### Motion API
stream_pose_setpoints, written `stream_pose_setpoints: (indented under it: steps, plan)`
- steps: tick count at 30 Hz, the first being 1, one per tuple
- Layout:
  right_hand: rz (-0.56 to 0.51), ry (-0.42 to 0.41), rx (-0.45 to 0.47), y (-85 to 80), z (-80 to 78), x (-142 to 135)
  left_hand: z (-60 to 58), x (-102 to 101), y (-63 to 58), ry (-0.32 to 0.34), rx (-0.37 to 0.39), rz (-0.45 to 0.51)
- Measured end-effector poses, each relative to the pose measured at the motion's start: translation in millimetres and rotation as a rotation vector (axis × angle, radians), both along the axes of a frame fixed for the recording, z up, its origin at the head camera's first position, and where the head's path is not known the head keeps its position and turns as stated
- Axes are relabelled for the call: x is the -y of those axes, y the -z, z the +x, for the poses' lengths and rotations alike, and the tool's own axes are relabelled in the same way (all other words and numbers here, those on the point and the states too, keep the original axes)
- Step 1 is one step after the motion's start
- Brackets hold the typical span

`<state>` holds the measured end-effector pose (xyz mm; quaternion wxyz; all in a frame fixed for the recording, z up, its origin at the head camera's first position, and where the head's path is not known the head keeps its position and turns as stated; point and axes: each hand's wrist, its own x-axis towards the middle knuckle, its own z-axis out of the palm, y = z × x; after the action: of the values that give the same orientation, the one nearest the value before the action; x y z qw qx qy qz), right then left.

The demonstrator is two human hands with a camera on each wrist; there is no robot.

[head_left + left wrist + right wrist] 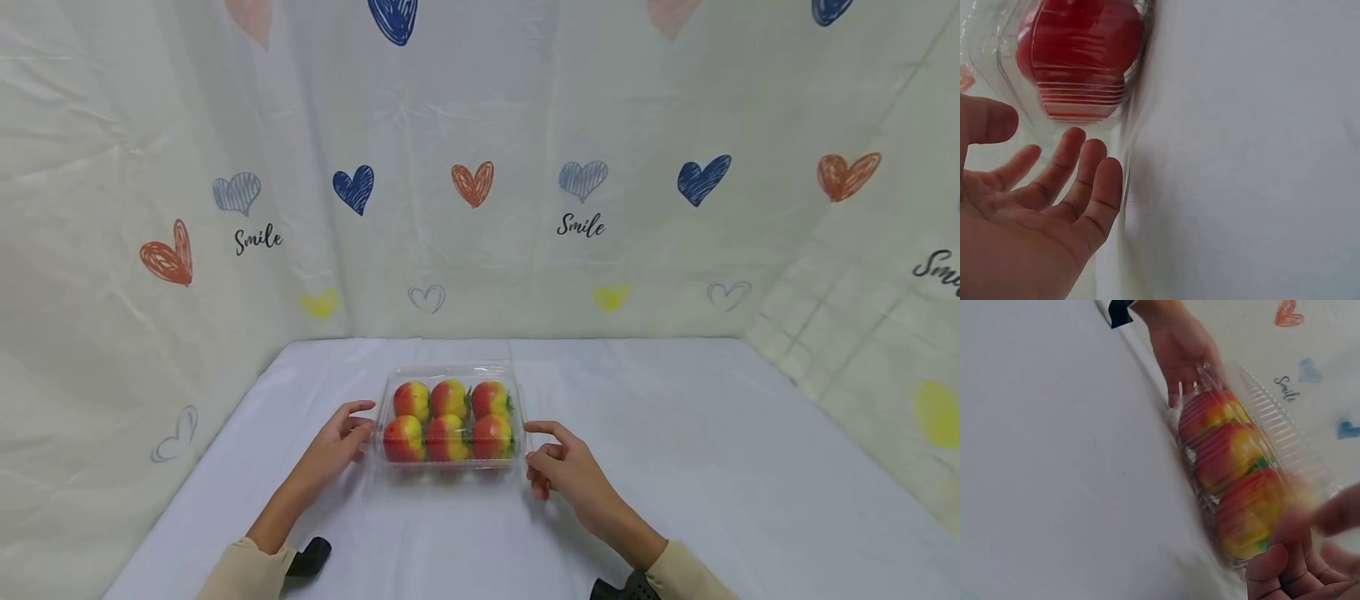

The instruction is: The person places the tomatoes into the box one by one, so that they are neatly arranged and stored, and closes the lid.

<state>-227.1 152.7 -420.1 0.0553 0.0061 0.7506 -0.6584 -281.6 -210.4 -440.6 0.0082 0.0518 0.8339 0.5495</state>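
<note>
A clear plastic clamshell box [450,465] lies on the table in the head view, with several red-and-yellow fruits [447,437] in two rows inside. Beside its left end is my left hand [330,454], fingers loosely bent and fingertips close to the wall. The left wrist view shows that palm [1029,231] with nothing in it, below the box's ribbed end [1082,100]. At the right end stands my right hand [577,483], its index finger reaching to the box's side and the other fingers bent. In the right wrist view, its fingers [1297,575] overlap the box's near end.
A white cloth [675,433] covers the table. Behind and at both sides hangs a pale curtain [517,258] printed with hearts and "Smile". Black wrist devices [311,557] sit at both cuffs.
</note>
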Motion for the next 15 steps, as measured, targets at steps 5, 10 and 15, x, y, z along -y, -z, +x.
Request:
stream_pose_setpoints:
  steps: [5, 10, 15]
  plan:
    - [-0.018, 0.034, -0.024, 2.0, 0.8, 3.7, 23.3, 2.1, -4.5, 0.048, 0.074, 0.127]
    - [-0.026, 0.064, -0.048, 5.0, 0.8, 5.0, 35.2, 0.3, -6.6, 0.155, 0.117, 0.22]
    - [0.001, 0.081, -0.049, 6.1, 0.5, 6.5, 38.9, -4.8, -5.7, 0.155, 0.117, 0.224]
